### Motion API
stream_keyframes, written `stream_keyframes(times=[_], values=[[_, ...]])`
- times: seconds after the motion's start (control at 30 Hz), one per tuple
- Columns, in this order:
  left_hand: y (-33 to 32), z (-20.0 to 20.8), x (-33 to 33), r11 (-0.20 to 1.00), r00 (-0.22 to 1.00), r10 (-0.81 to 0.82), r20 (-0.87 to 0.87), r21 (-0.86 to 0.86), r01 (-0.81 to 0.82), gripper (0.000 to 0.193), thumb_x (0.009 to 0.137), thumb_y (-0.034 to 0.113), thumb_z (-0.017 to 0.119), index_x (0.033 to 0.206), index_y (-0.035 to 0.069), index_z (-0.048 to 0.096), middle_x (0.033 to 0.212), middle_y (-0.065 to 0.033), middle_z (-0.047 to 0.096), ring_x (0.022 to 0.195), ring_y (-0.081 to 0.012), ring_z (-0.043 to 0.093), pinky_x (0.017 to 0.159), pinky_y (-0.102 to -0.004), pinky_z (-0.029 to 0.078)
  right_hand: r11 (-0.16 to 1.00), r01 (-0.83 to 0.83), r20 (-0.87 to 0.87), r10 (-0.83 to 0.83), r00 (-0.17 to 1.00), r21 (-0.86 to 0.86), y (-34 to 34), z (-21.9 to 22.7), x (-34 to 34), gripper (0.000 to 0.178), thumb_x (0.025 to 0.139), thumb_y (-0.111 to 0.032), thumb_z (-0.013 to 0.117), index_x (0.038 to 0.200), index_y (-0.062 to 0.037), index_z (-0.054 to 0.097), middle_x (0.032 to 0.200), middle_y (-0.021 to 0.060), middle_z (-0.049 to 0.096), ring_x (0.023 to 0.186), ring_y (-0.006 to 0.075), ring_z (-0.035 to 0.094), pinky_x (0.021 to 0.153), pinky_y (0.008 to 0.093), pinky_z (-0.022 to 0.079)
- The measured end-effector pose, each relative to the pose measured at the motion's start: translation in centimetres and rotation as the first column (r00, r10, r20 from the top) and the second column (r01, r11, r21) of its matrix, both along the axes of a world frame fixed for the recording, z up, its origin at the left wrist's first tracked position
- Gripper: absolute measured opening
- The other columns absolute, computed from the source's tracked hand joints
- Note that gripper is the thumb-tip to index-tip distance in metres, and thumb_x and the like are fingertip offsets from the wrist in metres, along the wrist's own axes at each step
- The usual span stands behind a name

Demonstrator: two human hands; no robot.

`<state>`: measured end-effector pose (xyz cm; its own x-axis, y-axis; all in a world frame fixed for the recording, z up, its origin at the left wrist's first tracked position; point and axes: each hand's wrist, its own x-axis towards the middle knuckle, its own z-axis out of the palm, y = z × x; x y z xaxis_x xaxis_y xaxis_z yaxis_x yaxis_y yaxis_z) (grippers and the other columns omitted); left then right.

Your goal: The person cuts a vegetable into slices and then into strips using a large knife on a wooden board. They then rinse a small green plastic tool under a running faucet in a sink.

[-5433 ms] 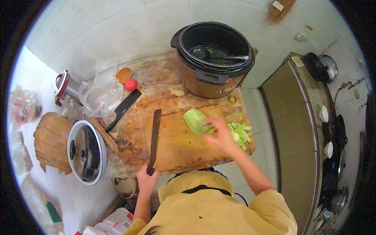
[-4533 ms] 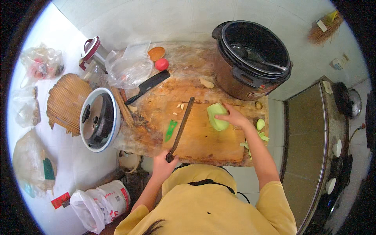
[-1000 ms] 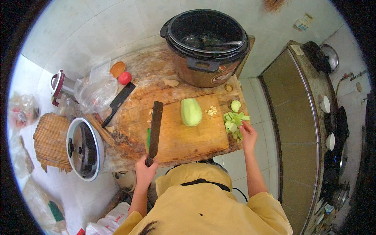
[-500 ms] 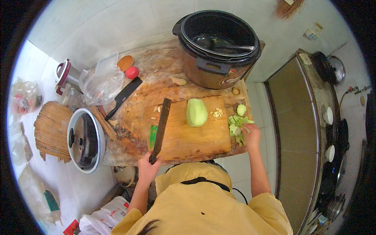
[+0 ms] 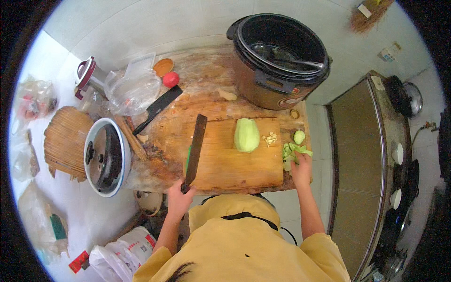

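Pale green and peeled, the vegetable point(image 5: 246, 135) we've got lies near the far edge of the cutting board point(image 5: 235, 171), forward and left of the right hand point(image 5: 301, 170), not touching it. That hand's in the peelings point(image 5: 287, 152) at the right edge of the tabletop point(image 5: 202, 84), but we can't tell if it's gripping any; the left hand point(image 5: 180, 201) is clenched round the knife point(image 5: 196, 150).

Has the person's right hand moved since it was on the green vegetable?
Yes: against the cutting board, rightward and nearer its front edge. The right hand has gone from the green vegetable to the peelings beside the board.
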<state>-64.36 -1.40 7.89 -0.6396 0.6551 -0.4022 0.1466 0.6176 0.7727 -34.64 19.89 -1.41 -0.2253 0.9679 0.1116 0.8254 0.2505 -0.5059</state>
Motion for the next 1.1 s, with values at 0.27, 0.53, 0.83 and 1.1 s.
stream_keyframes(times=[0.27,0.53,0.83,1.1], values=[[-0.5,-1.7,0.0,0.999,0.997,-0.047,-0.053,0.013,0.048,0.027,0.072,0.012,0.062,0.092,-0.004,0.057,0.054,-0.0016,0.046,0.049,-0.0088,0.042,0.047,-0.0259,0.036,0.879,-0.466,-0.085,0.459,0.884,-0.096,-5.4,0.0,-3.6,0.031,0.08,-0.008,0.052,0.111,-0.005,0.054,0.125,0.0164,0.043,0.118,0.0306,0.037,0.096,0.0367,0.033],[-1.7,-1.7,-0.2,0.999,1.0,0.022,-0.022,-0.033,-0.023,0.025,0.073,0.012,0.062,0.091,-0.004,0.058,0.053,-0.001,0.046,0.048,-0.0078,0.041,0.045,-0.0254,0.034,0.983,0.003,-0.18,-0.037,0.983,-0.185,-4.6,0.8,-0.1,0.037,0.076,-0.012,0.058,0.111,-0.0034,0.052,0.113,0.0163,0.049,0.108,0.0317,0.044,0.092,0.0395,0.034],[-0.7,-0.5,0.2,0.999,0.999,0.019,0.032,0.027,-0.019,0.022,0.075,0.008,0.06,0.093,-0.003,0.057,0.052,-0.0003,0.045,0.043,-0.0071,0.042,0.041,-0.0248,0.034,0.986,0.144,-0.066,-0.15,0.986,-0.09,-2.4,-2.0,-0.3,0.04,0.063,-0.006,0.069,0.1,-0.0048,0.055,0.082,0.0106,0.055,0.08,0.0278,0.053,0.073,0.0384,0.042],[-0.4,-0.7,0.2,1.0,1.0,-0.025,-0.007,0.017,0.025,0.025,0.073,0.008,0.06,0.094,-0.004,0.057,0.052,-0.0011,0.047,0.043,-0.0079,0.045,0.042,-0.0248,0.036,0.986,0.165,-0.287,-0.152,0.946,0.021,-1.6,-0.9,0.2,0.019,0.068,-0.001,0.063,0.086,-0.0023,0.057,0.085,0.011,0.055,0.078,0.0257,0.054,0.068,0.0338,0.044]])
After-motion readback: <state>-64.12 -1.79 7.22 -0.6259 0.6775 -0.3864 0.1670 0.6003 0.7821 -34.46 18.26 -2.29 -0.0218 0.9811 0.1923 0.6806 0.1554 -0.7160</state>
